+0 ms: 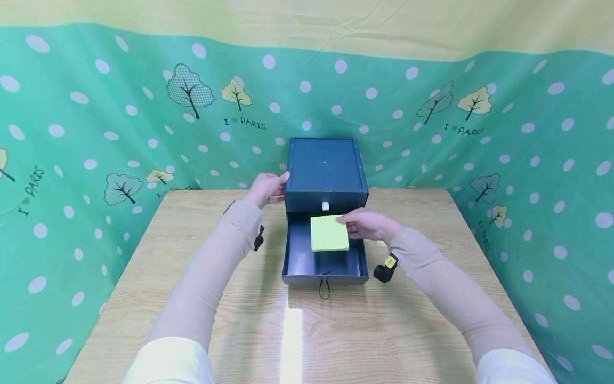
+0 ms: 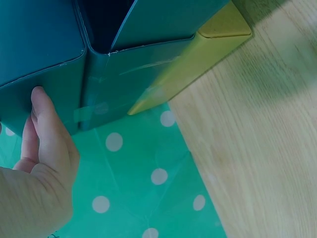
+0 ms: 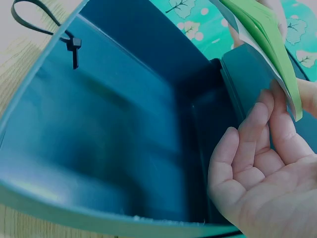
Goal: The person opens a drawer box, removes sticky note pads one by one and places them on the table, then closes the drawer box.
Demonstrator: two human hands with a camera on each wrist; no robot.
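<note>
A dark blue two-drawer box (image 1: 326, 165) stands at the back of the table, its lower drawer (image 1: 297, 261) pulled out. My left hand (image 1: 266, 189) rests against the box's left side; the left wrist view shows the thumb (image 2: 42, 101) touching that side. Over the pulled-out drawer, my right hand (image 1: 369, 225) holds a yellow-green pad of sticky notes (image 1: 329, 233) by its right edge. In the right wrist view the pad (image 3: 265, 39) is pinched between thumb and fingers, and the drawer's bare floor (image 3: 109, 124) shows below.
A black cable-tie loop (image 1: 324, 289) hangs from the lower drawer's front. The upper drawer has a small white knob (image 1: 325, 206). A small pale piece (image 1: 381, 244) lies on the wooden table (image 1: 240, 320) right of the drawer. Green dotted cloth (image 1: 144, 106) encloses the back and sides.
</note>
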